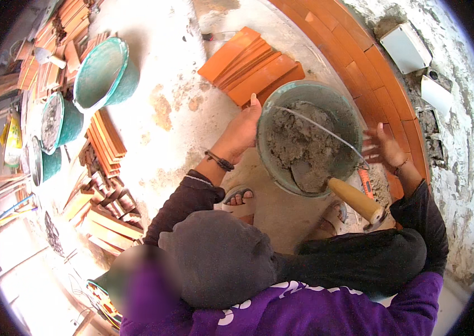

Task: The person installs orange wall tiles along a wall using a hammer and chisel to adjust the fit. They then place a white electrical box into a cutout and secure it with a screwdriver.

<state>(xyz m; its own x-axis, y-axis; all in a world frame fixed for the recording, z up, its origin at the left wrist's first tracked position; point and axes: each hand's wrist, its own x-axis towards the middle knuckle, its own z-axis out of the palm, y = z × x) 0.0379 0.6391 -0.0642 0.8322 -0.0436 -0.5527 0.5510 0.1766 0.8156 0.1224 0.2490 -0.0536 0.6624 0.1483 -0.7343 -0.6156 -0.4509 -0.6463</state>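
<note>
Two dark sleeves of mine reach forward, the left forearm slanting up toward one o'clock, the right bent at the elbow and angling toward eleven. My left hand point(242, 131) presses against the bucket point(304, 92) at nine o'clock on its side, thumb pointing up by the rim; its other fingers are hidden, so I can't tell how tightly they curl. My right hand point(387, 150) is open beside it at three o'clock, fingers spread, gripping nothing I can see; whether the fingertips touch the wall, I can't tell. The bucket sits ahead at my one o'clock, holding grey mortar point(296, 143) and a trowel point(354, 199), its wooden handle jutting out at five. Beyond, orange tiles point(248, 61) lie at twelve, and a green tub point(127, 84) at ten.
</note>
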